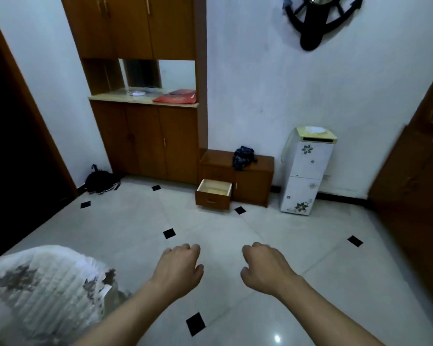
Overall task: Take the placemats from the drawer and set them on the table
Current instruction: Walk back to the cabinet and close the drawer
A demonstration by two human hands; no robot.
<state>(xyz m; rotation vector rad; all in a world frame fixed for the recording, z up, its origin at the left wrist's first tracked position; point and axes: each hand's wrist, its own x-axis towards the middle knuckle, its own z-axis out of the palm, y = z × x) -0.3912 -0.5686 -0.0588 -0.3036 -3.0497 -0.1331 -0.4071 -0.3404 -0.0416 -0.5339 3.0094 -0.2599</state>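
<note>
Your fingers (pixel 185 248) are curled loosely under on both sides, knuckles up, and they grip nothing. Your left hand (pixel 179 267) and your right hand (pixel 264 267) hang side by side over the pale tiled floor (pixel 310 245), a gap between them, both forearms bare and reaching in from the lower edge of the view.

The drawer (pixel 214 193) sits well ahead of you, low against the far wall. It is pulled out of the left half of a small wooden cabinet (pixel 254 181), and its light interior looks bare from here; you cannot make out any placemats in it, nor anywhere else in view. A dark blue bundle of cloth (pixel 244 157) rests on top of that cabinet, hanging a little over its front edge.

Just right of the cabinet stands a tall white unit with flower prints (pixel 304 176), something pale lying on its yellowish top. To the left rises a tall wooden wall cupboard (pixel 145 136) with a counter, and on that counter lies a red flat packet (pixel 175 97). A black bag (pixel 99 181) slumps on the floor in the corner beside the cupboard.

At your lower left, close to your left forearm, is a white ribbed surface with worn grey patches (pixel 43 290); you cannot tell what it is. Small black diamond tiles dot the floor around your hands.
</note>
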